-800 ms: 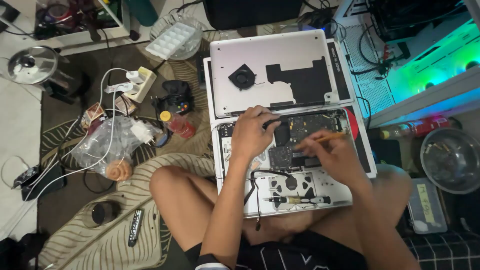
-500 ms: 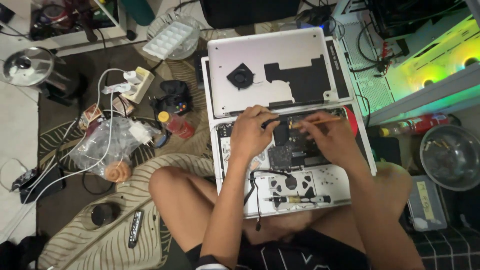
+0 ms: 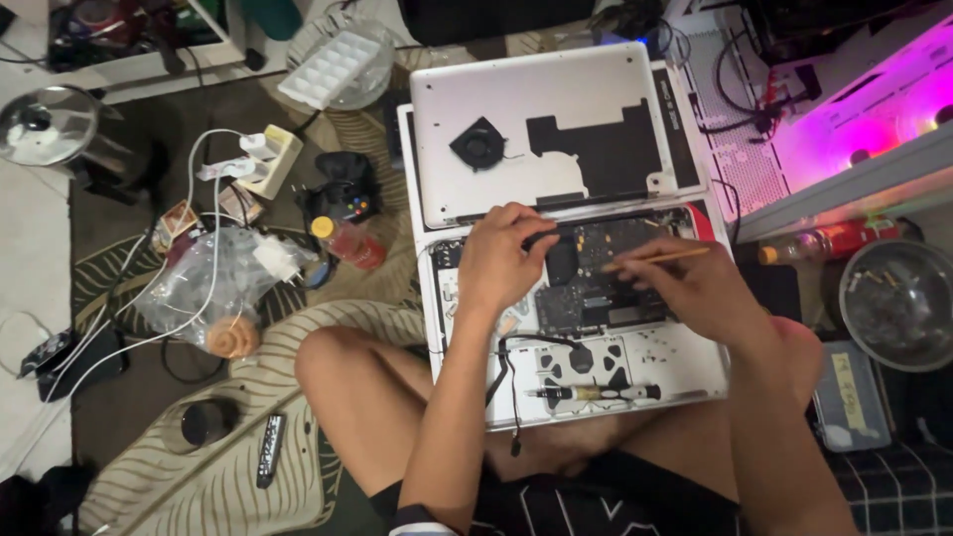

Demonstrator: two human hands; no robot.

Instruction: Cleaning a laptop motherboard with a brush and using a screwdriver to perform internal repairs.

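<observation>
Right hand (image 3: 695, 288) holds thin stick (image 3: 660, 257) over opened laptop (image 3: 576, 298).

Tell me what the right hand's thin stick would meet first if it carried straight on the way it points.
The right hand holds a thin tan stick pointing left over the dark circuit board. Straight on, it would probably meet the left hand first, though depth is unclear.

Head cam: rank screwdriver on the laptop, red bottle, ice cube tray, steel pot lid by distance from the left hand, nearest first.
From the left hand:
1. Screwdriver, just below it on the open laptop's lower part.
2. Red bottle, on the floor to its left.
3. Ice cube tray, up and left.
4. Steel pot lid, far left.
</observation>
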